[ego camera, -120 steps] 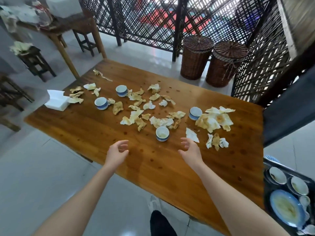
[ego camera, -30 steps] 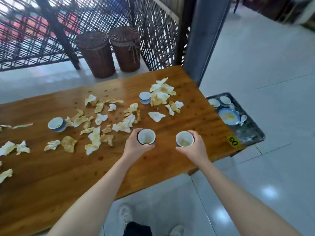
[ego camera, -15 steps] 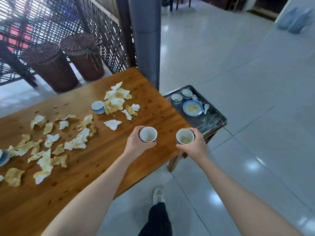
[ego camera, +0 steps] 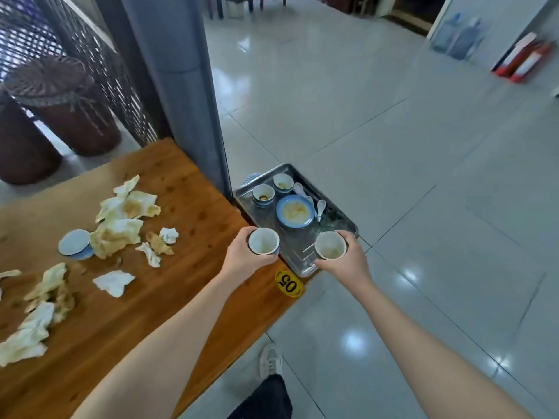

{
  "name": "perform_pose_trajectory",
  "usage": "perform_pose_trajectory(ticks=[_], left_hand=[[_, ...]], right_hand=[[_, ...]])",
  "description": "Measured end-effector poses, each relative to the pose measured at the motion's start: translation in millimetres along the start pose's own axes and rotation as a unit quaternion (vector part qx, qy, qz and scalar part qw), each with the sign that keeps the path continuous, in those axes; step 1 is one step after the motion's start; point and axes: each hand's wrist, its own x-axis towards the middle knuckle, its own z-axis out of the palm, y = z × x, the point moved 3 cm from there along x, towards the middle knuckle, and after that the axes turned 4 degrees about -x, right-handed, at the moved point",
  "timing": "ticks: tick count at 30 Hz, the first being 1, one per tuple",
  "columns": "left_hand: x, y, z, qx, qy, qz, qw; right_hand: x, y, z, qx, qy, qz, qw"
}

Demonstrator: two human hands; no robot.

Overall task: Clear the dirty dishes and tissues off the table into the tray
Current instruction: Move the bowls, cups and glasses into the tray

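Observation:
My left hand grips a small white dirty cup over the right end of the wooden table. My right hand grips a second dirty cup above the near corner of the metal tray, which sits low beside the table's end. The tray holds two small cups, a blue-rimmed plate and white spoons. Several crumpled stained tissues and one more cup lie on the table to the left.
A grey pillar rises just behind the table's end and the tray. Wicker baskets stand by a lattice screen at the far left. Glossy tiled floor spreads to the right. My shoe shows below the table edge, near a yellow "05" sticker.
I have turned right, carrying both cups from over the table toward the tray. My right hand's cup now hangs over the tray's near corner.

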Motion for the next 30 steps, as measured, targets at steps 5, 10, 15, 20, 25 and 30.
perform_pose_trajectory(ticks=[5,10,15,20,25,30], left_hand=[[58.2,10.5,12.9,0.004,-0.014,-0.005,1.000],[93.5,15.2,27.3,-0.008,-0.019,-0.015,1.000],[111.8,5.4,43.3,-0.024,-0.017,-0.049,0.998],[128.4,-2.2,58.7,-0.030,0.012,-0.096,0.995],[146.8,-5.3,79.8,-0.055,0.079,-0.159,0.983],[160.7,-18.3,120.9,-0.073,0.120,-0.224,0.964]], right_hand=[[48.5,5.1,-17.9,0.020,0.035,0.015,0.999],[74.7,20.8,-20.2,0.018,0.024,0.045,0.999],[110.4,22.0,-18.9,0.025,0.041,0.045,0.998],[167.4,23.0,-7.9,0.016,0.010,0.041,0.999],[222.2,31.2,13.8,-0.019,-0.061,0.011,0.998],[260.2,53.9,32.7,-0.054,-0.121,-0.004,0.991]])
